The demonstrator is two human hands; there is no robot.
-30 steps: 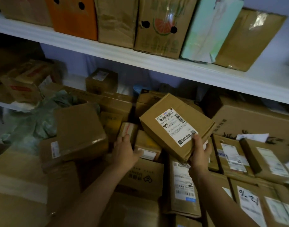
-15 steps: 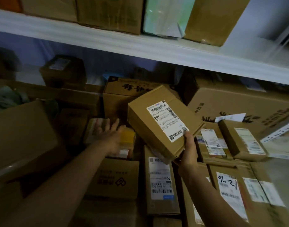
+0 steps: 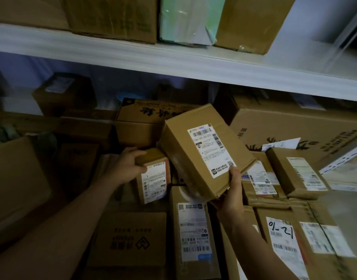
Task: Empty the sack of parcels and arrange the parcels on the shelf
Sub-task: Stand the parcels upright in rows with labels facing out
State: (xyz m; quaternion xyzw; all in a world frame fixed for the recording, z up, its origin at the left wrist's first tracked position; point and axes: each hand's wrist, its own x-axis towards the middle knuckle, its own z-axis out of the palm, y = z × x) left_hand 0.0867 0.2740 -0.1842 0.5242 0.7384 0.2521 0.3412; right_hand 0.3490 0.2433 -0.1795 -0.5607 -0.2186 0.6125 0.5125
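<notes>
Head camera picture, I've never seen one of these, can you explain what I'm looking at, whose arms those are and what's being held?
There is no machine here. The camera is worn on a person's head and looks forward and down, so the two bare arms coming in from the bottom are that person's own. There is only this one view.

The right hand holds up a tilted cardboard parcel by its lower corner, thumb on its white shipping label. The left hand grips the top of a smaller parcel that stands among the others.

Below them, the lower shelf is crowded with brown cardboard boxes, many with printed labels; one label has "01-21" handwritten on it. A white shelf board runs across above, carrying more boxes. The light is dim, so the far corners are hard to make out.
</notes>
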